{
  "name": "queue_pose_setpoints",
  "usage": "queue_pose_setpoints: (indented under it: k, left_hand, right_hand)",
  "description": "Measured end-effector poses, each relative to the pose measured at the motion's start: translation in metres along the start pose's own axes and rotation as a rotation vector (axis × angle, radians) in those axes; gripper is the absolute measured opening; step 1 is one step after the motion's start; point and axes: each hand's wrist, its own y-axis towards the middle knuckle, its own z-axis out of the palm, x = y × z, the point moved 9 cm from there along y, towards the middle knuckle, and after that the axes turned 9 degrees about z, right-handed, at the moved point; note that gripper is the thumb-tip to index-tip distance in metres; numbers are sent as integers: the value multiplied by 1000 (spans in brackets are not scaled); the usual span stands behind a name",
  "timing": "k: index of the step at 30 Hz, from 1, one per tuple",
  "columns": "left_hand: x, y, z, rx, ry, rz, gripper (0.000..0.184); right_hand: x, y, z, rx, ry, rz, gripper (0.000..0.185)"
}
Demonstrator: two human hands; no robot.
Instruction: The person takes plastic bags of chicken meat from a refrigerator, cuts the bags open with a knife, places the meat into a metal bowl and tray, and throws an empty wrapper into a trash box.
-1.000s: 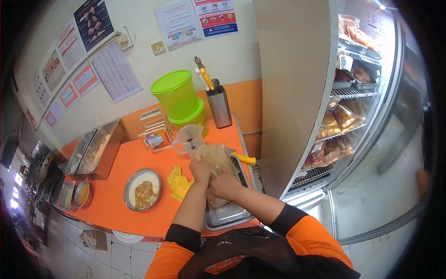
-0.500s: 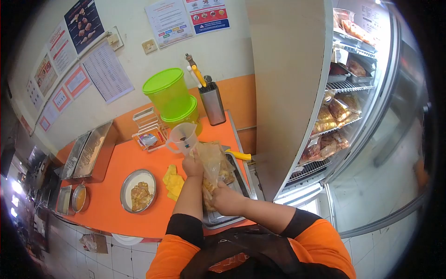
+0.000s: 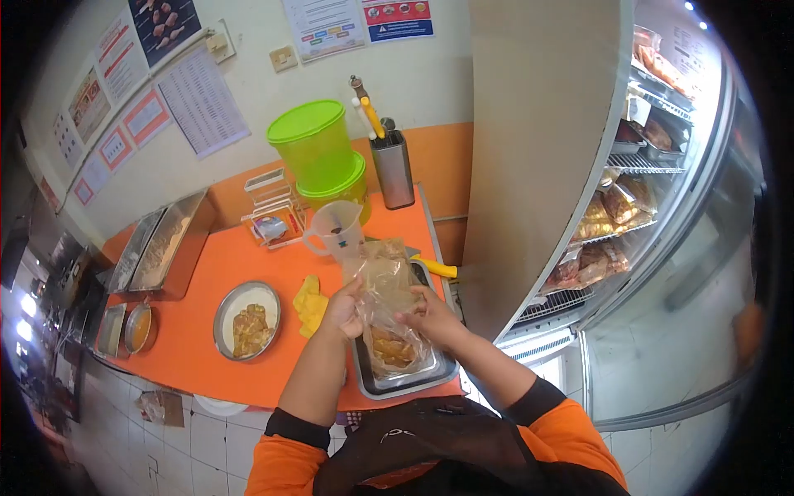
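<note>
A clear plastic bag (image 3: 385,281) with yellowish marinated meat (image 3: 393,349) at its lower end lies over a metal tray (image 3: 370,387). My left hand (image 3: 346,311) pinches the bag's left side near its upper part. On the other side, my right hand (image 3: 432,317) grips the bag's right edge between thumb and fingers. To the left rests a round metal bowl (image 3: 225,335), a piece of similar meat (image 3: 252,329) on the white contents inside. A yellow cloth (image 3: 310,306) lies between the bowl and my left hand.
Behind the bag stand a clear measuring jug (image 3: 337,231), stacked green tubs (image 3: 314,153) and a knife block (image 3: 392,169). A yellow-handled knife (image 3: 438,267) lies by the tray. Metal containers (image 3: 169,248) line the left side. An open fridge (image 3: 608,223) holding bagged meat is at right.
The bag has come down onto the tray, its meat end now toward me. My right hand has moved up and right along it; my left hand has shifted slightly down.
</note>
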Motion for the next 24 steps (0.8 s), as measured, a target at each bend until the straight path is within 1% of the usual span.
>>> queue_pose_setpoints:
  k: [1,2,3,4,5,7,8,10,11,13,14,16,17,20,23,24]
  left_hand:
    - [7,1,-8,29,-6,-25,50]
    - [-15,-2,-33,-161,369,293,53]
    - [-36,-20,-44,-353,745,609,57]
    - [-53,-47,-38,-545,1121,923,60]
    - [-51,-55,-8,-300,1368,952,68]
    - [-39,-95,55,249,1820,960,86]
    - [-30,-95,55,327,1847,840,92]
    - [-8,-97,49,476,1883,591,106]
    - [-7,-98,43,441,1840,572,109]
    - [0,-96,24,381,1756,541,116]
    - [6,-95,14,326,1652,501,116]
    - [28,-94,-9,221,1440,418,118]
    - [40,-91,-21,193,1381,401,117]
    - [53,-87,-35,161,1273,476,110]
    - [49,-79,-36,105,989,563,96]
    - [45,-78,-28,113,1063,588,92]
  right_hand:
    - [-9,13,1,41,94,-1,59]
    - [-17,26,2,80,188,-2,63]
    - [-28,36,1,90,208,-10,63]
    - [-42,44,0,98,228,-20,63]
    - [-48,47,-2,105,249,-29,63]
    - [-50,31,3,169,16,179,59]
    - [-54,23,5,202,-103,287,58]
    - [-54,29,4,186,-415,260,52]
    - [-54,32,4,177,-571,241,50]
    - [-53,35,-1,113,-783,69,49]
    - [-53,35,-4,77,-887,-19,49]
    - [-28,18,-6,67,-713,-480,53]
    - [-14,4,-12,63,-616,-706,55]
    - [-58,-13,4,832,-252,-64,64]
    - [-45,-25,6,595,-538,-493,66]
    - [-54,-14,7,441,-570,-512,63]
